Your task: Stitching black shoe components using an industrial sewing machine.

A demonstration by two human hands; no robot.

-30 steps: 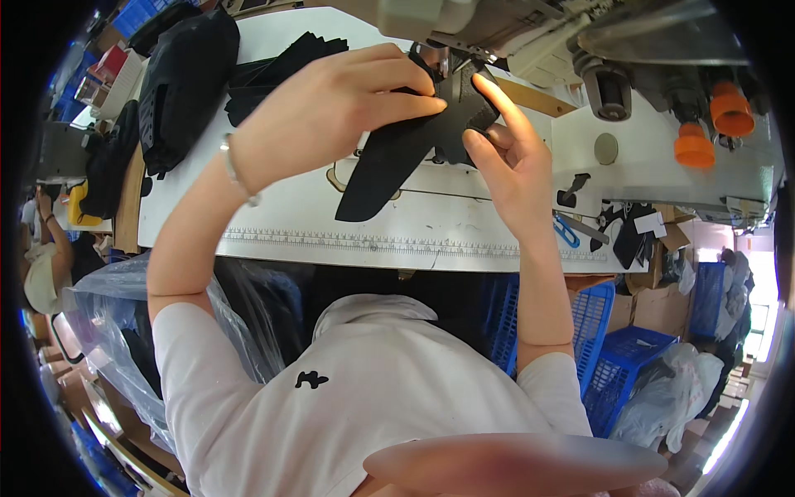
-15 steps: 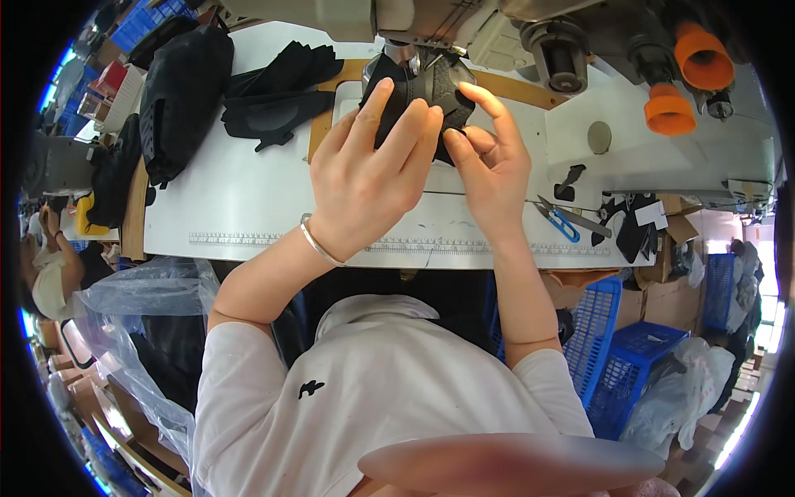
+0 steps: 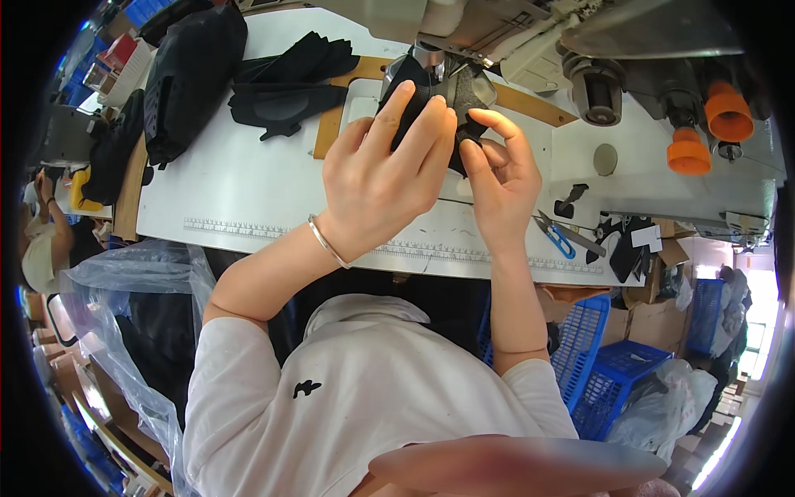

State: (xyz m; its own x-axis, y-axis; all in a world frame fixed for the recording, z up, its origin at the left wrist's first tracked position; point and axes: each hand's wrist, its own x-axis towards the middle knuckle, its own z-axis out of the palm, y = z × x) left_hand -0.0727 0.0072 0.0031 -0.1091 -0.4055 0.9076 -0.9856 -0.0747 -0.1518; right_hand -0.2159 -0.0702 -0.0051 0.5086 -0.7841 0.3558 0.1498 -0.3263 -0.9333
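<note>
Moved: against the frame from a second ago, I see the left hand [image 3: 383, 178] swung in from the side to over the black piece [image 3: 421, 84], whose long flap no longer stretches across the table.
Black piece: dark and soft-looking, finely meshed near the left fingertips, with a greyer, grainy area to the right; its lower part is largely hidden from me by the hands.
Its place: at the sewing machine [image 3: 497, 37], by the bright metal part [image 3: 429, 56] under the head.
Left hand: back up, fingers extended and slightly spread over the piece; I cannot tell whether it grips anything beneath.
Right hand [image 3: 505, 170]: thumb and forefinger curved and a little apart at the piece's right edge; I cannot tell whether they pinch it.
Black stack [image 3: 286, 106]: flat cut pieces, fanned, left of the machine.
Blue-handled snips [image 3: 559, 240]: on the white table [image 3: 273, 182], near the right forearm.
Orange cups [image 3: 690, 151]: two, hanging at my upper right.
Blue crates [image 3: 617, 377]: below the table, right.
</note>
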